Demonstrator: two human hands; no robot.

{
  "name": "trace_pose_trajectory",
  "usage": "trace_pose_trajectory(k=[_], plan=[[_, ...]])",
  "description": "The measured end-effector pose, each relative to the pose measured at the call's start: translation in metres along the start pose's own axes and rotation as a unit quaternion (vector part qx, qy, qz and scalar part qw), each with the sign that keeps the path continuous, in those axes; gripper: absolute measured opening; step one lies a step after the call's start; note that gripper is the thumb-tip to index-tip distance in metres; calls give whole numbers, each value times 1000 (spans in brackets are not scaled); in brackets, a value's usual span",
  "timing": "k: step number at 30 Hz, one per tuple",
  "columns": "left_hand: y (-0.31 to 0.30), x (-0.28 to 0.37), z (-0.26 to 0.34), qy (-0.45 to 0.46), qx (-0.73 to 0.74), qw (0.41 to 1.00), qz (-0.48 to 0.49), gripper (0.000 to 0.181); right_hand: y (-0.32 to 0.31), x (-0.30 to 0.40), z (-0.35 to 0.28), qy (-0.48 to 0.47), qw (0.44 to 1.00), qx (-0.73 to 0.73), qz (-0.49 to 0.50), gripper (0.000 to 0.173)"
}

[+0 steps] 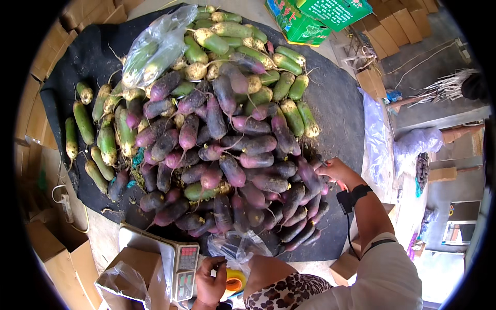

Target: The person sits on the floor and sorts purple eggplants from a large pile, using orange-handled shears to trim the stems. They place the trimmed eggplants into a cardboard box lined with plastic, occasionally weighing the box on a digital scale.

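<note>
A large heap of purple-skinned radishes point(254, 145) lies on a dark cloth point(333, 97), with green radishes point(217, 42) behind and to the left. My right hand point(336, 172) is at the heap's right edge, its fingers around a red-handled tool that looks like scissors or pruning shears, beside a purple radish point(309, 175). My left hand point(211, 277) is low in front of me, thumb and fingers bent together; a small dark thing seems to be at its fingertips, too small to name. A clear plastic bag point(238, 248) lies between the heap and my knee.
A digital scale point(186, 267) and an open cardboard box point(133, 267) stand at the lower left. A roll of yellow tape point(233, 283) is beside my left hand. Bagged green radishes point(155, 58) lie at the upper left. Green printed cartons point(302, 23) stand at the back.
</note>
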State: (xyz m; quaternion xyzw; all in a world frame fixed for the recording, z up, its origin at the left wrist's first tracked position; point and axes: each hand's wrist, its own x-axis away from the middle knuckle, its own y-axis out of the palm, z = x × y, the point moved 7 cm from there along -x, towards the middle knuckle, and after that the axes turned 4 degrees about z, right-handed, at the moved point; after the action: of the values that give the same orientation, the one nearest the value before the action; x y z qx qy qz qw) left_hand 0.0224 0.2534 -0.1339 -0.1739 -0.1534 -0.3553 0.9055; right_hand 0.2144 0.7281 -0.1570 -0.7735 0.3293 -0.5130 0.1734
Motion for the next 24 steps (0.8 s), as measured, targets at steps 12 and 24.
trace_pose_trajectory(k=[12, 24], plan=[[12, -5, -4, -71, 0, 997, 15, 17, 90, -125, -260, -178, 972, -129, 90, 28], [52, -52, 22, 8, 30, 999, -7, 16, 120, -125, -252, -83, 915, -384, -94, 7]])
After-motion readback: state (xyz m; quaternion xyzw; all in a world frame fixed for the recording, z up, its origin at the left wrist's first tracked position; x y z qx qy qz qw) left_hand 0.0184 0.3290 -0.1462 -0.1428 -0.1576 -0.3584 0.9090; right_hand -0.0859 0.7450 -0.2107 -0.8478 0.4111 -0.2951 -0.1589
